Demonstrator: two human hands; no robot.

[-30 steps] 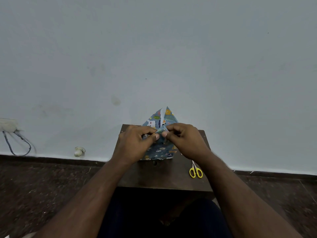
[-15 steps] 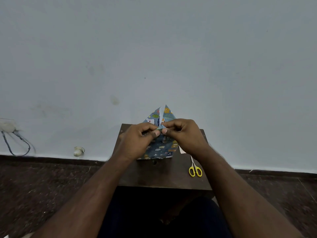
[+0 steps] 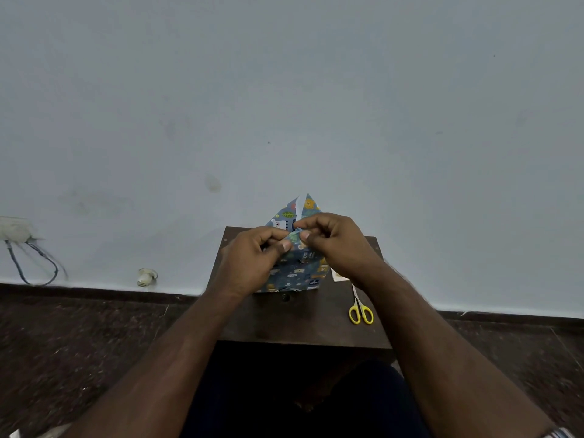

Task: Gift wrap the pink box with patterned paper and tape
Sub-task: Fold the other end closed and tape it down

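The box stands on a small dark wooden table (image 3: 303, 324), fully covered by blue patterned paper (image 3: 297, 275) with animal prints; no pink shows. A pointed flap of the paper (image 3: 308, 205) rises behind my hands. My left hand (image 3: 252, 260) and my right hand (image 3: 335, 245) meet over the box top, and each pinches a fold of the paper between thumb and fingers. The fold between the fingertips is partly hidden.
Yellow-handled scissors (image 3: 360, 311) lie on the table's right side, with a small pale scrap (image 3: 339, 275) just behind them. A grey wall stands close behind the table. On the left are a wall socket with cables (image 3: 22, 248) and a small white object (image 3: 146, 276).
Both hands have stayed together over the box top, shifting slightly upward and working the fold. The pointed flap behind them looks a little more covered by my right hand.
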